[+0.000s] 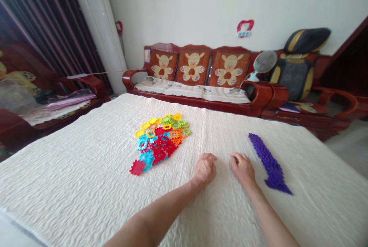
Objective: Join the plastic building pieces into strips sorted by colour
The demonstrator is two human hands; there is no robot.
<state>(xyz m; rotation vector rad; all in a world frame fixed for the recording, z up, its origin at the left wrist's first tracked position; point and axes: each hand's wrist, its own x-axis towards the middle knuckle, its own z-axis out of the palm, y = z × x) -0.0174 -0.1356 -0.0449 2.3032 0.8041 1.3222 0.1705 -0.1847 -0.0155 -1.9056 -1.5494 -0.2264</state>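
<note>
Both hands rest on the quilted cloth with a narrow gap between them. My left hand [205, 169] is curled into a loose fist, and no object shows in it. To its left lies a heap of flat notched plastic building pieces [163, 147] in red, light blue, yellow, green and orange. My right hand [243, 167] is also curled closed, its thumb side toward the left hand, with nothing visible in its fingers. Right of it, a long strip of overlapping purple notched pieces [268, 162] lies on the cloth, apart from the hand.
A cream quilted cloth [86, 174] covers the large flat surface. Beyond its far edge stands a wooden sofa [184, 95] with bear-patterned cushions. A small fan [264, 62] and a wooden armchair [330, 101] are at the right; another armchair [97, 86] is at the left.
</note>
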